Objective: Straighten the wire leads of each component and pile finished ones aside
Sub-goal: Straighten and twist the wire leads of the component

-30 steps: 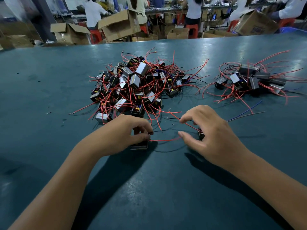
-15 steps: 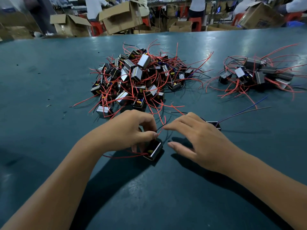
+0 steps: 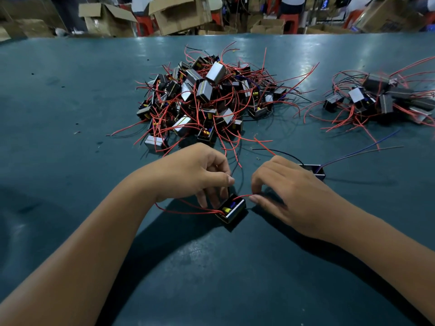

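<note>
A small black component (image 3: 231,211) with a yellow and blue inside lies on the teal table (image 3: 70,142) between my hands. My left hand (image 3: 195,171) holds it with its lower fingers, while thumb and forefinger pinch a dark lead. My right hand (image 3: 287,191) pinches a red lead (image 3: 244,196) that arcs from the component. Another red lead (image 3: 183,209) trails left under my left wrist. A second component (image 3: 315,171) with blue and grey leads lies just behind my right hand. A big tangled pile of components (image 3: 207,100) sits ahead, and a smaller pile (image 3: 381,100) lies at the right.
Open cardboard boxes (image 3: 181,12) and red stools (image 3: 146,22) stand beyond the table's far edge, where people work. Small dark specks (image 3: 76,132) dot the table at the left.
Both hands have drawn closer together over the component. My right hand has let go of the second component, which now lies behind it, and has taken a red lead of the near component.
</note>
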The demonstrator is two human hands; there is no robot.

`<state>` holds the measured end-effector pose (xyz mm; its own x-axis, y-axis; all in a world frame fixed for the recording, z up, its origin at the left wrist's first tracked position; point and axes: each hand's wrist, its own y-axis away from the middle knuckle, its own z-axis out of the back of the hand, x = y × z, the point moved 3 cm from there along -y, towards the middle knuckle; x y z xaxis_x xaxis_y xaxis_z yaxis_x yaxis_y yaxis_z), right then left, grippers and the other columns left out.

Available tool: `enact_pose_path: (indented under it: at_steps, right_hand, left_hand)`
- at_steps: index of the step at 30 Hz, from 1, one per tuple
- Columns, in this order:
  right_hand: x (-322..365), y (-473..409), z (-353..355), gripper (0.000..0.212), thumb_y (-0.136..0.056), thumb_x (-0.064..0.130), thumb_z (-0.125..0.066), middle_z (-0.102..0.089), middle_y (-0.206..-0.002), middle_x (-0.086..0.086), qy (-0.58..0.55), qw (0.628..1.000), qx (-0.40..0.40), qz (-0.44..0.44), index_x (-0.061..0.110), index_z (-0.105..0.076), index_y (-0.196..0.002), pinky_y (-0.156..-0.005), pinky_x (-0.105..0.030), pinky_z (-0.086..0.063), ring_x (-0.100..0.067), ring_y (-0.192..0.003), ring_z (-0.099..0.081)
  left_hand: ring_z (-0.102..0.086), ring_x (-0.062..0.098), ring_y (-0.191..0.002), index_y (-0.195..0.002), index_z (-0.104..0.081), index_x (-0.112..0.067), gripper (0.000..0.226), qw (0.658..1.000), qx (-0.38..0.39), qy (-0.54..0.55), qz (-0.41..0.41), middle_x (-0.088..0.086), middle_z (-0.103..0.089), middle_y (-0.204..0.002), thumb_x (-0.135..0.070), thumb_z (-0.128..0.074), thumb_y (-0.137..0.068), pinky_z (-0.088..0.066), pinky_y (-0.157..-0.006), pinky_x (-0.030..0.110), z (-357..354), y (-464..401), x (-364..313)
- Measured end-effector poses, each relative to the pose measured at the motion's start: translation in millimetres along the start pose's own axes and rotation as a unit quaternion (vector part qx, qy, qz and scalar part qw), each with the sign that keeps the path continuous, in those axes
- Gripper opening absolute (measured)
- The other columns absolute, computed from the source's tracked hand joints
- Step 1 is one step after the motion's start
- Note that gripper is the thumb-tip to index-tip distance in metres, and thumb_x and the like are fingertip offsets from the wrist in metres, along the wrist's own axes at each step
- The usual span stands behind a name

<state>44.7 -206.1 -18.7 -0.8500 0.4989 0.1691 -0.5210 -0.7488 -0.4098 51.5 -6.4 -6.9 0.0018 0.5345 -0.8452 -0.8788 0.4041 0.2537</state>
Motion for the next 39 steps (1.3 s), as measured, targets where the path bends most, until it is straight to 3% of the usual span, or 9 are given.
enact_pose_path:
  at_steps: [11,17,24,27,29,33,35,39]
  right_hand:
    - [0,4,1,0.013,-0.095,0.025,-0.061,-0.044,-0.078,0.014,-0.028,0.999,0.028,-0.013,0.016,-0.056,-0.087,-0.07,-0.027,-0.034,-0.011,-0.073,-0.038]
    - [3,5,5,0.011,-0.095,0.023,-0.057,-0.047,-0.081,0.013,-0.037,0.999,0.027,0.021,0.015,-0.059,-0.089,-0.072,-0.028,-0.039,-0.016,-0.076,-0.044]
    - [4,3,7,0.021,-0.1,0.025,-0.049,-0.055,-0.084,0.002,-0.021,0.999,-0.008,0.032,0.011,-0.064,-0.093,-0.073,-0.03,-0.043,-0.021,-0.078,-0.048]
    - [3,3,9,0.021,-0.099,0.028,-0.051,-0.055,-0.084,0.003,-0.016,0.999,-0.031,-0.005,0.013,-0.065,-0.094,-0.066,-0.035,-0.049,-0.018,-0.077,-0.053]
    - [2,3,12,0.024,-0.098,0.033,-0.049,-0.057,-0.085,0.004,-0.014,0.999,-0.04,-0.024,0.013,-0.064,-0.096,-0.067,-0.031,-0.048,-0.015,-0.078,-0.054]
    - [-1,5,13,0.015,-0.093,0.023,-0.054,-0.059,-0.093,0.004,-0.06,0.997,-0.034,-0.045,0.011,-0.061,-0.099,-0.075,-0.02,-0.038,-0.01,-0.085,-0.053]
    - [-4,7,14,0.013,-0.089,0.016,-0.058,-0.058,-0.094,0.006,-0.064,0.996,-0.029,-0.054,0.012,-0.06,-0.101,-0.076,-0.019,-0.038,-0.004,-0.085,-0.048]
    - [-14,8,20,0.006,-0.091,0.016,-0.059,-0.052,-0.09,0.01,-0.048,0.997,-0.027,-0.048,0.014,-0.06,-0.096,-0.075,-0.015,-0.036,0.001,-0.08,-0.041]
  left_hand:
    - [-0.073,0.022,-0.066,-0.084,-0.06,-0.007,0.016,1.0,-0.012,-0.014,-0.004,0.009,-0.075,-0.076,-0.013,-0.062,-0.098,-0.054,-0.053,0.026,1,-1,1]
    - [-0.069,0.012,-0.063,-0.086,-0.061,-0.01,0.014,0.996,-0.045,-0.069,-0.042,0.001,-0.073,-0.072,-0.016,-0.063,-0.098,-0.057,-0.058,0.028,-1,-3,-1]
    - [-0.055,0.003,-0.066,-0.089,-0.061,-0.026,0.008,0.961,-0.116,-0.233,-0.091,-0.012,-0.063,-0.079,-0.026,-0.067,-0.094,-0.042,-0.061,0.022,-14,-7,-8]
    - [-0.047,0.001,-0.069,-0.095,-0.057,-0.029,0.014,0.945,-0.162,-0.257,-0.12,-0.012,-0.056,-0.088,-0.02,-0.066,-0.094,-0.036,-0.061,0.021,-23,-7,-13]
    - [-0.048,-0.001,-0.07,-0.092,-0.059,-0.026,0.014,0.938,-0.197,-0.229,-0.168,-0.014,-0.055,-0.083,-0.013,-0.065,-0.09,-0.035,-0.063,0.017,-29,-5,-21]
    - [-0.05,-0.008,-0.056,-0.089,-0.06,-0.022,0.012,0.957,-0.173,-0.133,-0.192,-0.03,-0.057,-0.067,-0.013,-0.064,-0.082,-0.032,-0.053,0.007,-43,1,-30]
    - [-0.051,-0.001,-0.055,-0.094,-0.059,-0.026,0.014,0.965,-0.149,-0.115,-0.183,-0.021,-0.063,-0.072,-0.023,-0.066,-0.083,-0.032,-0.052,0.01,-45,0,-28]
    - [-0.053,0.0,-0.057,-0.096,-0.061,-0.028,0.008,0.956,-0.13,-0.205,-0.164,-0.015,-0.059,-0.066,-0.035,-0.064,-0.096,-0.033,-0.052,0.017,-43,-5,-22]
